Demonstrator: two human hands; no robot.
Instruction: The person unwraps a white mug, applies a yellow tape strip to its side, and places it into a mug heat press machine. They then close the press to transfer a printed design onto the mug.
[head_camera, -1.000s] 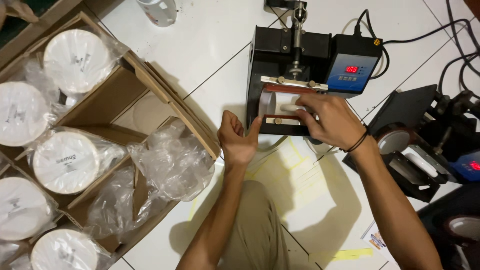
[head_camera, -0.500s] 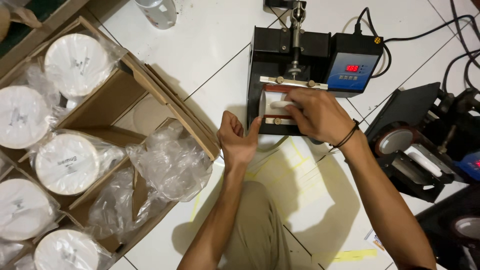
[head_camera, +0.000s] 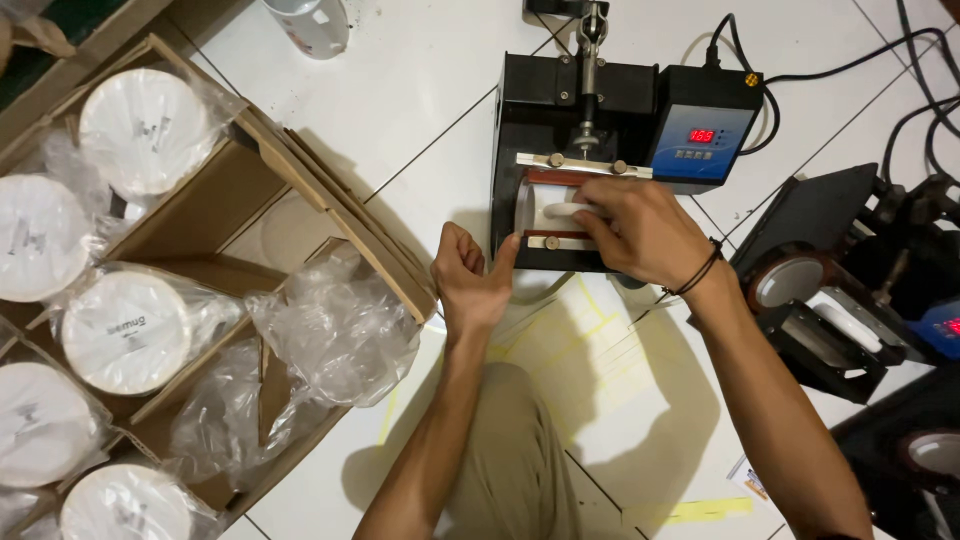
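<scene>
A black mug heat press (head_camera: 545, 100) with a blue control box and red display sits on the white tiled floor. A white mug (head_camera: 545, 208) lies sideways in its clamp. My right hand (head_camera: 640, 230) rests on the mug, fingers curled over its side. My left hand (head_camera: 470, 285) is loosely curled, with the thumb pressed against the press's lower left edge. It holds nothing.
A cardboard box (head_camera: 215, 205) with dividers at left holds several white mugs wrapped in clear plastic (head_camera: 140, 325). Empty plastic bags (head_camera: 335, 330) spill from it. More black presses (head_camera: 840, 300) and cables (head_camera: 920, 60) crowd the right. Yellow-edged paper sheets (head_camera: 600, 370) lie by my knee.
My right hand has shifted a little left over the mug in the clamp. My left hand stays against the press.
</scene>
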